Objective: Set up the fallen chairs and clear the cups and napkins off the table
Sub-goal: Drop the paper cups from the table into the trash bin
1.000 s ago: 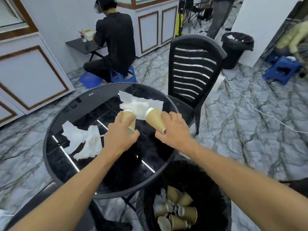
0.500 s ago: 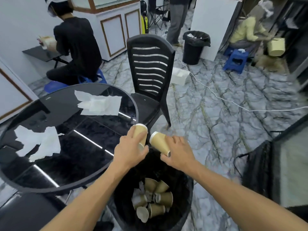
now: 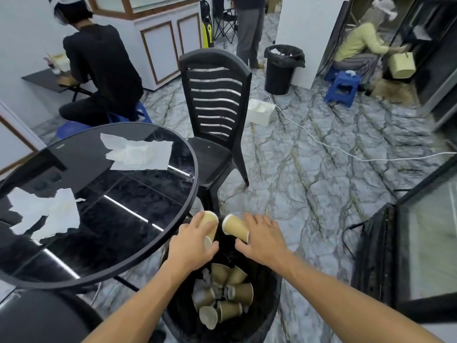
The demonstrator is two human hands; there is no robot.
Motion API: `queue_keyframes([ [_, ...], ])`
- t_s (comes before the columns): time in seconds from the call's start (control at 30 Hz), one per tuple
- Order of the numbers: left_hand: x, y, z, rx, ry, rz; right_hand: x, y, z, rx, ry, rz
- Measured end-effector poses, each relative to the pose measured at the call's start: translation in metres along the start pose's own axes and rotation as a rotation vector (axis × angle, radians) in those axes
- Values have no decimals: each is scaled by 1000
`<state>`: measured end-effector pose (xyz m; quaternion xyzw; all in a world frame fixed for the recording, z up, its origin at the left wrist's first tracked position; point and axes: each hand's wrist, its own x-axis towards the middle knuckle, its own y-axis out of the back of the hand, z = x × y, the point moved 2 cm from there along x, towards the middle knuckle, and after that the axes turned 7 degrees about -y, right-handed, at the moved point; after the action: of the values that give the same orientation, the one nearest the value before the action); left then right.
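Both arms reach forward and down, hands side by side right over the bin [image 3: 269,300]. Left hand [image 3: 191,245] is palm down with fingers wrapped round a cup [image 3: 210,225], rim pointing away from the camera. Right hand [image 3: 263,240] does the same with a second cup [image 3: 236,227], which lies tilted, rim facing left toward the other one. So both hands are clenched on a cup, nothing let go, and the two cups sit just beside each other above the bin's far edge.

The bin is lined in black and has a pile of the same tan cups at the bottom, lying every which way with some white scraps mixed in.

The table [image 3: 170,233] is to the left, just beside the bin. Two napkins are on it, one [image 3: 138,154] near the far edge and one [image 3: 44,214] at the left. A chair [image 3: 215,100] stands upright behind the table.
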<state>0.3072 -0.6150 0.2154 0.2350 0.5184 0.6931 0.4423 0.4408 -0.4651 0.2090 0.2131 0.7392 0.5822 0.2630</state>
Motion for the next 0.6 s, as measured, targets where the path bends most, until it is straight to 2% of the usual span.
queue_keyframes([
  [0.23,-2,-26,-23,-9,-11,-20,-3,-23,-6,26,5,-42],
  [0.6,-10,-14,-36,-14,-23,10,1,-22,-22,49,39,-34],
])
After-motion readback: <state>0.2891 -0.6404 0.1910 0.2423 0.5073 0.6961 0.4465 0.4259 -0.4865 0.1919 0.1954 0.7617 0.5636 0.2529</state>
